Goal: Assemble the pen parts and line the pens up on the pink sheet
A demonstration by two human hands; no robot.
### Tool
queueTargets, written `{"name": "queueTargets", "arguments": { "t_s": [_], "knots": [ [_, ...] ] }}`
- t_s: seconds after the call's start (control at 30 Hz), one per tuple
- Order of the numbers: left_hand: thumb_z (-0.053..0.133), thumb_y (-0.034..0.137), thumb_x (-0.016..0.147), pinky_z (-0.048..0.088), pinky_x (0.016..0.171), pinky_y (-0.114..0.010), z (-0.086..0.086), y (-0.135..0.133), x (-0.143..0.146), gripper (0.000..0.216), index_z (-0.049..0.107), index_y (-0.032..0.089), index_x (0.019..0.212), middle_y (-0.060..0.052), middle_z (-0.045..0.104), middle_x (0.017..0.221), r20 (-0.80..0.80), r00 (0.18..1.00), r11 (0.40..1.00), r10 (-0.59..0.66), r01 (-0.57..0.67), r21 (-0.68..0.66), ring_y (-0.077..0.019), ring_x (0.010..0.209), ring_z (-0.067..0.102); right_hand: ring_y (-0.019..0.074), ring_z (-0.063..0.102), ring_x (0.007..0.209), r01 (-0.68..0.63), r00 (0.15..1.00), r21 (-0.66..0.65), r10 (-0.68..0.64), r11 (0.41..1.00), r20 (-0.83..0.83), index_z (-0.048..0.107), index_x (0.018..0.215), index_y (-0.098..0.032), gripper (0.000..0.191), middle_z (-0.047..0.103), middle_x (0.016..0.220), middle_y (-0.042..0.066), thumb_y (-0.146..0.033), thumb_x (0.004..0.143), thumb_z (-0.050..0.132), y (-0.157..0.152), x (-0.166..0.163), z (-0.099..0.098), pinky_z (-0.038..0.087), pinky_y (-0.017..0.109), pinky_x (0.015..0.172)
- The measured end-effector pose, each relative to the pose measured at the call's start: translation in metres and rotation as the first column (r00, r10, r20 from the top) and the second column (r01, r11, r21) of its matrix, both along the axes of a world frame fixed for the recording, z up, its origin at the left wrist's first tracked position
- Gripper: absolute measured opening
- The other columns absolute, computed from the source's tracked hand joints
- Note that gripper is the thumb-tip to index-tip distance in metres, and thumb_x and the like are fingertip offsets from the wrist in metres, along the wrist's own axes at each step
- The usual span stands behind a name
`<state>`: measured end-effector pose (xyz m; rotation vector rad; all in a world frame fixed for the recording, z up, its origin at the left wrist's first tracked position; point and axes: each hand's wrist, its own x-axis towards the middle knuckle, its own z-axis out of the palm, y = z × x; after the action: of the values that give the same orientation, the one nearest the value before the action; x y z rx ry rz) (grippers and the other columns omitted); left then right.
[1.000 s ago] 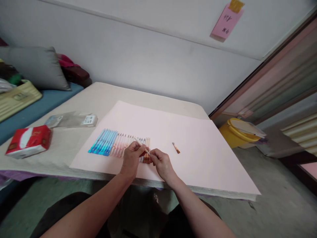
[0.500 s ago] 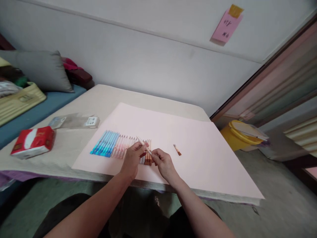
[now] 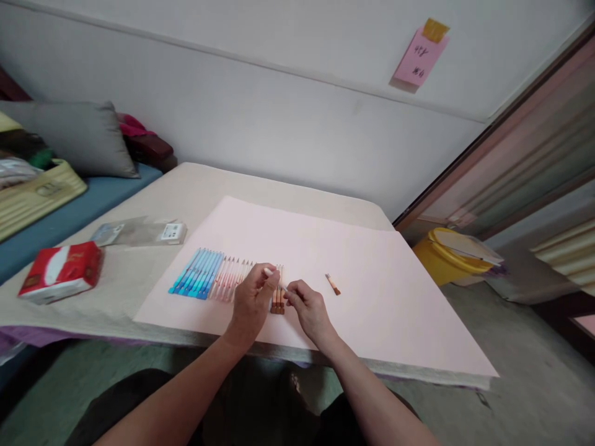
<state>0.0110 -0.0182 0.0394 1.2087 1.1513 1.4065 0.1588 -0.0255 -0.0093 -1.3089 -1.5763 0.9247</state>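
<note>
My left hand (image 3: 253, 294) is closed around a slim whitish pen (image 3: 268, 272), its upper end poking out past the thumb. My right hand (image 3: 307, 310) pinches the thin lower end of the same pen; whether that part is separate from the barrel, I cannot tell. Beneath the hands lies a row of pens on pink paper: blue ones (image 3: 197, 272) at the left, clear ones with reddish marks (image 3: 225, 279) beside them, brown-ended ones (image 3: 277, 300) at the right. My left hand hides part of the row. A short brown-and-white piece (image 3: 333, 284) lies apart, right of my hands.
The pink sheet (image 3: 395, 297) covers much of the cloth-topped table (image 3: 195, 179). At the left are a red tissue pack (image 3: 62, 269) and a clear plastic sleeve (image 3: 139, 231). A yellow bucket (image 3: 441, 257) stands beyond the right edge. A wall closes off the back.
The pen has slid down and turned within my left hand, so less of it shows above the fingers. My right hand stays at its lower end. The view has tilted slightly.
</note>
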Motion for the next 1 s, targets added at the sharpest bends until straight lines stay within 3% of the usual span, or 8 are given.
{"name": "queueTargets", "arguments": {
  "t_s": [0.4, 0.63, 0.73, 0.8, 0.87, 1.0],
  "knots": [
    [0.059, 0.034, 0.079, 0.044, 0.085, -0.030, -0.004, -0.007, 0.001, 0.028, 0.067, 0.024, 0.103, -0.006, 0.070, 0.096, 0.012, 0.996, 0.995, -0.083, 0.082, 0.061, -0.0202, 0.092, 0.062, 0.0130, 0.050, 0.068, 0.000, 0.995, 0.099, -0.010, 0.995, 0.097, 0.061, 0.086, -0.018, 0.013, 0.059, 0.076, 0.001, -0.025, 0.085, 0.050, 0.002, 0.000, 0.005, 0.039, 0.024, 0.064],
    [0.063, 0.040, 0.074, 0.047, 0.077, -0.030, -0.014, 0.012, -0.005, 0.028, 0.065, 0.016, 0.088, -0.007, 0.068, 0.087, 0.280, 0.960, 0.980, -0.019, 0.073, -0.184, -0.0180, 0.084, 0.062, 0.0138, 0.054, 0.065, 0.004, 0.990, 0.107, -0.019, 0.994, 0.140, 0.066, 0.080, -0.018, 0.021, 0.062, 0.070, 0.002, -0.029, 0.087, 0.050, -0.005, -0.002, 0.012, 0.039, 0.024, 0.061],
    [0.065, 0.040, 0.072, 0.047, 0.074, -0.028, -0.017, 0.015, -0.006, 0.026, 0.065, 0.015, 0.081, -0.007, 0.068, 0.083, 0.312, 0.950, 0.973, -0.014, 0.085, -0.215, -0.0166, 0.080, 0.062, 0.0132, 0.051, 0.061, -0.001, 0.987, 0.096, -0.014, 0.995, 0.160, 0.066, 0.077, -0.019, 0.024, 0.060, 0.066, 0.002, -0.031, 0.087, 0.049, -0.010, -0.006, 0.018, 0.038, 0.024, 0.059],
    [0.064, 0.039, 0.073, 0.047, 0.073, -0.027, -0.018, 0.015, -0.006, 0.025, 0.065, 0.015, 0.081, -0.007, 0.068, 0.084, 0.293, 0.956, 0.974, -0.030, 0.094, -0.207, -0.0159, 0.078, 0.062, 0.0120, 0.047, 0.057, 0.011, 0.995, 0.036, -0.014, 0.999, 0.098, 0.064, 0.070, -0.018, 0.024, 0.055, 0.059, 0.000, -0.031, 0.085, 0.051, -0.012, -0.008, 0.021, 0.035, 0.024, 0.056],
    [0.062, 0.038, 0.075, 0.047, 0.073, -0.028, -0.018, 0.015, -0.006, 0.024, 0.064, 0.015, 0.080, -0.007, 0.068, 0.082, 0.289, 0.956, 0.974, -0.051, 0.111, -0.196, -0.0157, 0.076, 0.062, 0.0101, 0.040, 0.050, -0.013, 0.998, -0.108, 0.005, 0.994, -0.069, 0.060, 0.063, -0.017, 0.025, 0.047, 0.052, -0.002, -0.031, 0.083, 0.054, -0.011, -0.009, 0.023, 0.030, 0.023, 0.050],
    [0.062, 0.037, 0.075, 0.048, 0.074, -0.030, -0.019, 0.015, -0.005, 0.022, 0.063, 0.015, 0.078, -0.007, 0.068, 0.079, 0.321, 0.942, 0.974, -0.094, 0.154, -0.165, -0.0160, 0.073, 0.062, 0.0062, 0.022, 0.039, -0.239, 0.861, -0.409, -0.002, 0.881, -0.508, 0.053, 0.062, -0.017, 0.025, 0.036, 0.045, -0.006, -0.036, 0.077, 0.058, -0.010, -0.008, 0.024, 0.018, 0.022, 0.041]
  ]
}}
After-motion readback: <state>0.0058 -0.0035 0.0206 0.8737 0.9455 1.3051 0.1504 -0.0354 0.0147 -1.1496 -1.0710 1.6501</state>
